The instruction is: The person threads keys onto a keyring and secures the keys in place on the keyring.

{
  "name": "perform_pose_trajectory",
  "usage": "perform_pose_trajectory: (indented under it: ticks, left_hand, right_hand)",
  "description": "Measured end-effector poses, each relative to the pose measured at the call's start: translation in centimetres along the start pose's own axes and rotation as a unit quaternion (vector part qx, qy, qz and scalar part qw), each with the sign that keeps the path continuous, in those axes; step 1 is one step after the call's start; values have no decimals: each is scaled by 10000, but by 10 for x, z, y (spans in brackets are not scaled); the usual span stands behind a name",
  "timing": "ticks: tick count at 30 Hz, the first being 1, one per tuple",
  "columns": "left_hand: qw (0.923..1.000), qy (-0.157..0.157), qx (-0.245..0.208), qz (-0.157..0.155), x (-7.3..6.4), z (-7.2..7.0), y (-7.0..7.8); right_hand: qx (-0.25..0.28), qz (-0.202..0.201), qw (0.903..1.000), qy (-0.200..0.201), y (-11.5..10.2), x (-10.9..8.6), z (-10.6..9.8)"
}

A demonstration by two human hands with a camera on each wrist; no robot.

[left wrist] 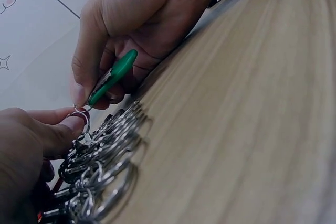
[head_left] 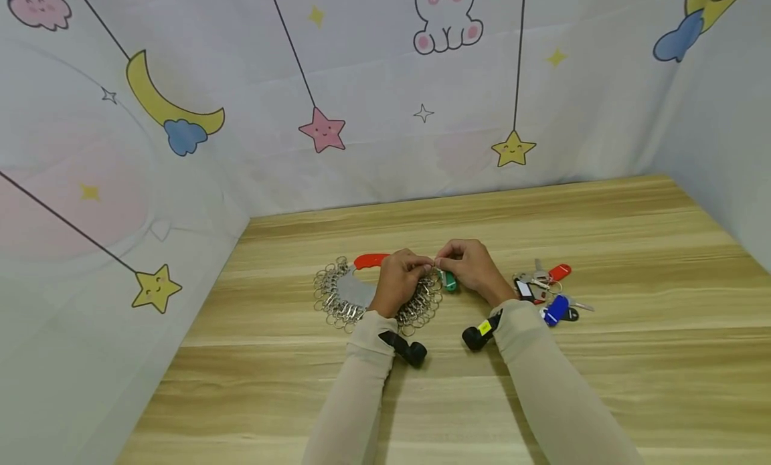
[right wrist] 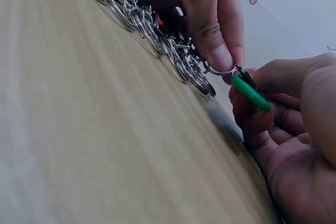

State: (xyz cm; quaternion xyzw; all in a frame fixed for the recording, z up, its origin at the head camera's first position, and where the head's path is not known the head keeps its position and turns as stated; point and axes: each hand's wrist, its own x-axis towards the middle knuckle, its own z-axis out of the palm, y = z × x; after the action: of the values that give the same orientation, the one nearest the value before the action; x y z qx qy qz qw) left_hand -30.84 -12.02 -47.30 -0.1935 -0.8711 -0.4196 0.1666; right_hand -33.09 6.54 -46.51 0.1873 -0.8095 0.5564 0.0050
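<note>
Thumb and fingertip of my left hand point(head_left: 397, 277) pinch a metal ring point(right wrist: 218, 72) at the right end of a ring of clips. That holder is a curved grey metal plate point(head_left: 355, 291) with a red handle point(head_left: 370, 259) and many clasps and split rings point(head_left: 334, 308) around its edge. Across from it, my right hand point(head_left: 472, 267) holds a green key tag point(right wrist: 251, 93) between thumb and fingers, with a metal piece lying along the tag. The tag's small ring meets the pinched ring at the fingertips. The left forearm and hand hide part of the plate.
To the right of my right hand lies a loose pile of keys point(head_left: 541, 275) with a red tag point(head_left: 560, 272), a blue tag point(head_left: 557, 311) and a black tag point(head_left: 524, 290). A printed cloth wall point(head_left: 385, 170) borders the wooden table point(head_left: 662, 304) behind and at the sides.
</note>
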Motion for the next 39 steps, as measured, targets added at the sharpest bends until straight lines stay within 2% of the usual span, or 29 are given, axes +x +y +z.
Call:
perform_pose_trajectory:
  ticks: [15,21,25,31,35,39]
  left_hand:
    - [9993,-77,15,-353,2,-3,3]
    - [9997,-67,-56,-248,2,-3,4]
    - [9999,-5,-97,-73,0,-3,3]
    - [9998,109,-85,112,-2,-2,0]
    - [9998,185,-49,100,-1,-2,-1]
    - [9998,218,10,-28,0,-1,-1]
  right_hand:
    - [-121,-151,9998,23,-2,1,1]
    - [65,75,9999,-20,-2,2,-1]
    - [144,334,9990,-261,-4,3,-2]
    - [555,819,9933,-591,-11,1,-6]
    - [590,826,9926,-660,-11,2,-7]
    - [301,684,9940,-794,-9,2,-8]
